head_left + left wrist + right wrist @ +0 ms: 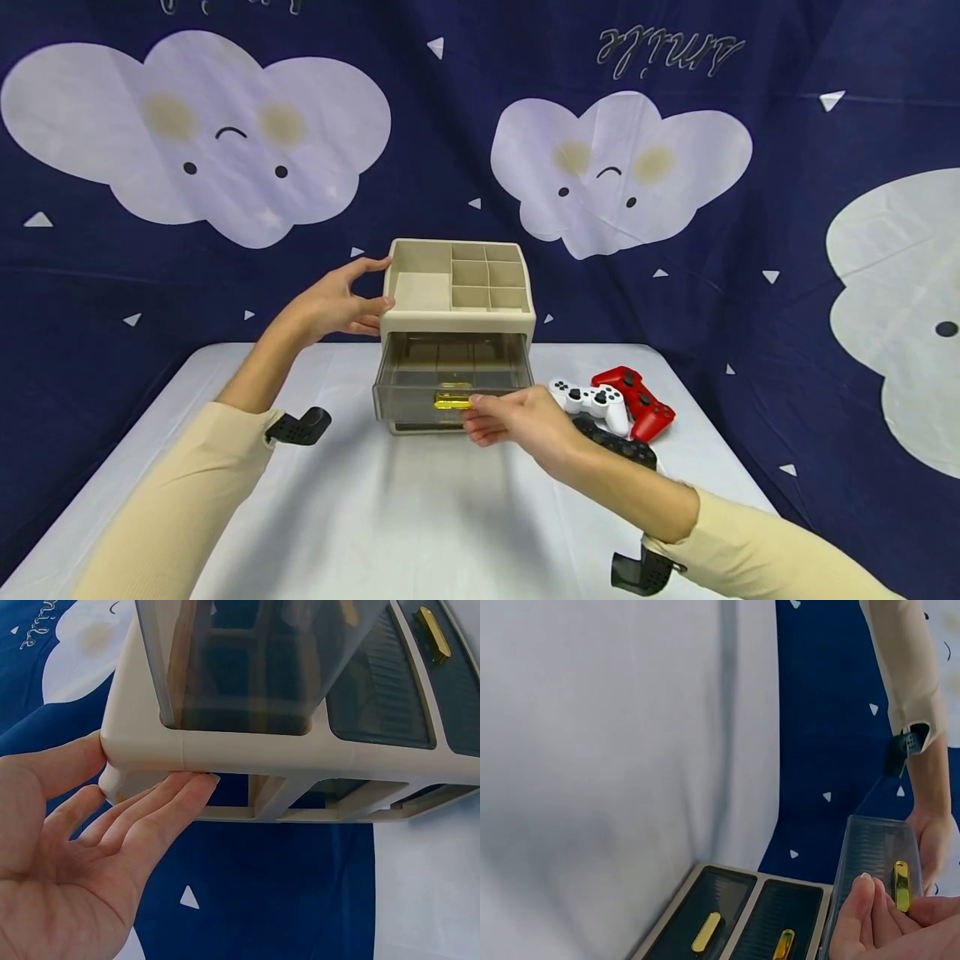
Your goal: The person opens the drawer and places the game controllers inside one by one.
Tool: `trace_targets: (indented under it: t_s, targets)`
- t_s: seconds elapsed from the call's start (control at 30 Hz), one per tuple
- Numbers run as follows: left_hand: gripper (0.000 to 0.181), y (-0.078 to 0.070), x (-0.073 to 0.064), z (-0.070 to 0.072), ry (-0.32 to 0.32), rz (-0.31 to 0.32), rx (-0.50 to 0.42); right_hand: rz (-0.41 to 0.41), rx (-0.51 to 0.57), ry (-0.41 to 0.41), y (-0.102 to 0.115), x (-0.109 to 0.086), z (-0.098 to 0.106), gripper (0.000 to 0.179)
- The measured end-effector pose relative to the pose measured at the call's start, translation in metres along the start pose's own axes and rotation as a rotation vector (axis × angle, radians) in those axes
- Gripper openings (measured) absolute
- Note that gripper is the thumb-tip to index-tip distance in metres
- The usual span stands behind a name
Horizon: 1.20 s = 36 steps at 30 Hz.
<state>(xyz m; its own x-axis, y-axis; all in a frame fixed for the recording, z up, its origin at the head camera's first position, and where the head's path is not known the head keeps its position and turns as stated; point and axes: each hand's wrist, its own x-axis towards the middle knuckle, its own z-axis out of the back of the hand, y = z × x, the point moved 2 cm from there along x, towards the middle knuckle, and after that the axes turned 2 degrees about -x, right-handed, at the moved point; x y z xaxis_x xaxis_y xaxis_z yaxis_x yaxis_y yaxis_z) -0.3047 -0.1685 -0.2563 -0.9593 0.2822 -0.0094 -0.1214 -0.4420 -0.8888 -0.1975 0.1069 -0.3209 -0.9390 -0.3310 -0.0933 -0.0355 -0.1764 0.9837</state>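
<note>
A cream desktop organizer [459,321] with an open-topped compartment tray stands on the table. Its top drawer [405,403], clear and smoky, is pulled partway out and looks bare inside. My right hand [528,421] pinches the gold drawer handle [901,886] between thumb and fingers. Against the organizer's left side my left hand [330,302] rests with spread, mostly straight fingers, as the left wrist view [112,840] also shows; the thumb touches near the top edge. Below, two more drawers [724,889] with gold handles are pushed in.
On the table [450,533], right of the organizer, lie a white game controller [588,398], a red one [637,404] and a black one [618,443] partly behind my right forearm. A dark blue cloth [442,167] with clouds hangs behind.
</note>
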Motion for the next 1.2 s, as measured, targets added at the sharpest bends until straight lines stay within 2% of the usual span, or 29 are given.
trace_targets:
  t_s: [0.27, 0.67, 0.77, 1.0, 1.1, 1.2]
  targets:
    - [0.079, 0.001, 0.0, 0.001, 0.025, 0.0, -0.002, 0.012, 0.003, 0.005, -0.005, -0.012, -0.005, 0.034]
    - [0.078, 0.0, 0.001, 0.002, 0.04, 0.007, -0.008, 0.007, -0.033, 0.014, -0.011, -0.014, -0.005, 0.035]
    - [0.078, 0.0, 0.001, 0.002, 0.044, 0.008, -0.008, -0.01, -0.085, 0.048, -0.008, -0.016, -0.002, 0.036]
    - [0.078, -0.001, 0.001, 0.001, 0.04, 0.012, -0.007, -0.025, -0.291, 0.216, 0.012, -0.02, 0.015, 0.039]
    - [0.079, -0.001, 0.001, 0.001, 0.046, 0.008, -0.011, -0.013, -0.346, 0.242, 0.024, -0.017, 0.027, 0.039]
    - [0.08, 0.0, 0.001, 0.001, 0.055, 0.007, -0.023, -0.009, -0.358, 0.246, 0.035, -0.014, 0.04, 0.039]
